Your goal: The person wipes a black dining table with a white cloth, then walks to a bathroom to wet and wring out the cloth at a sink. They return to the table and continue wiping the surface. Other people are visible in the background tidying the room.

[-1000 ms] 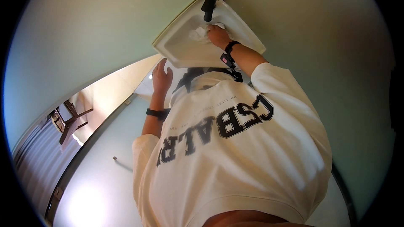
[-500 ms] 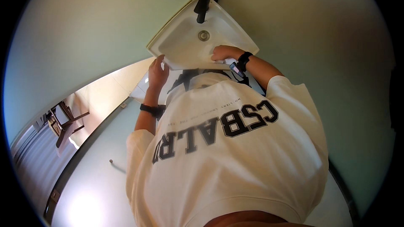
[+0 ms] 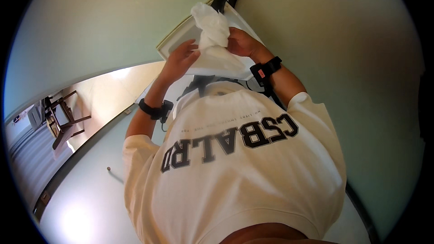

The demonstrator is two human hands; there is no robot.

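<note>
A crumpled white tissue (image 3: 211,26) hangs over the white corner sink (image 3: 217,65), its upper end flopping up in front of the black faucet (image 3: 220,0). My right hand (image 3: 243,44) grips the tissue along its right side, fingers curled behind it. Just left of the tissue is my left hand (image 3: 181,58), its fingers apart and nothing seen in them. The tissue and my hands hide the drain. Each wrist wears a black strap with a small device.
Pale green walls (image 3: 113,22) close in on both sides of the sink. Through an opening at the far left, a wooden chair (image 3: 65,119) stands on a light floor. A small door knob (image 3: 108,169) sticks out from the white panel at lower left.
My right hand has lifted from the sink's front right, bringing the tissue up and spread larger. My left hand has moved off the sink's left rim, inward and forward, beside the tissue.
</note>
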